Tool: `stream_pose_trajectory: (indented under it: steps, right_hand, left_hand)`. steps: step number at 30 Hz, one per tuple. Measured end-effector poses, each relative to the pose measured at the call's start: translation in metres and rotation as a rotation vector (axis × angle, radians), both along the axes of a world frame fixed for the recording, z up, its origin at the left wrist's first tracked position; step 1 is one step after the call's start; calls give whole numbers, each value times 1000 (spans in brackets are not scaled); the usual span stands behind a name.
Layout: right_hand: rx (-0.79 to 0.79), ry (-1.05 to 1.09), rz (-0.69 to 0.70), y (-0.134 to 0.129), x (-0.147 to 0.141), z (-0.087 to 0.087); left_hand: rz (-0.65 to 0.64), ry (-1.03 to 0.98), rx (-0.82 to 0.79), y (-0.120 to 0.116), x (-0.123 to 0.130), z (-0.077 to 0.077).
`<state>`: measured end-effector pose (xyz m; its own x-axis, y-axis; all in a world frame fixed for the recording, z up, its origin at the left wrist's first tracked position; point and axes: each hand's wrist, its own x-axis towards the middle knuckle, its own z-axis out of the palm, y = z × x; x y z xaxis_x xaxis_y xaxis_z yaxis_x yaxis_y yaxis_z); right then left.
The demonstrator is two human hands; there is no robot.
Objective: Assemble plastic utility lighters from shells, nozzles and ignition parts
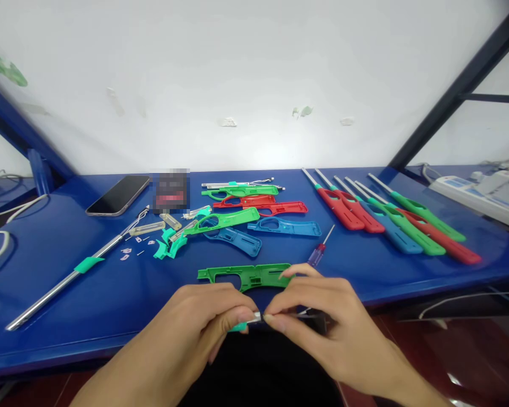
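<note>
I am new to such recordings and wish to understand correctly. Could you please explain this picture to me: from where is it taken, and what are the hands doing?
There is no machine here: a camera worn on a person's head looks forward and down at their two bare hands. The left hand holds a small silver-and-green part; the right hand pinches at its dark end. Their grip hides much of it. On the blue table lie a green half-shell, more coloured half-shells, a screwdriver, a phone and, at right, six long-nosed lighter-like tools.
</note>
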<state>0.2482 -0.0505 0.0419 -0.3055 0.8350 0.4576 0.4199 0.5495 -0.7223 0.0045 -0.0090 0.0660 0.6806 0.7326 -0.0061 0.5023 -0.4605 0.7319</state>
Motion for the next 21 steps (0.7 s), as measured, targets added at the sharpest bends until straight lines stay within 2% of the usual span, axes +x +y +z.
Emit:
stream_pose_trajectory:
  steps: [8,14,21]
  right_hand:
    - [-214,90,-28,1,1,1]
    - [-320,132,-23,3,2,4]
    - [-424,238,12,3,5,5]
  left_hand:
    - [-43,31,222,0,-4,-21]
    - [-95,-52,403,-1,7,-13]
    - [-118,-74,336,-2,8,-7]
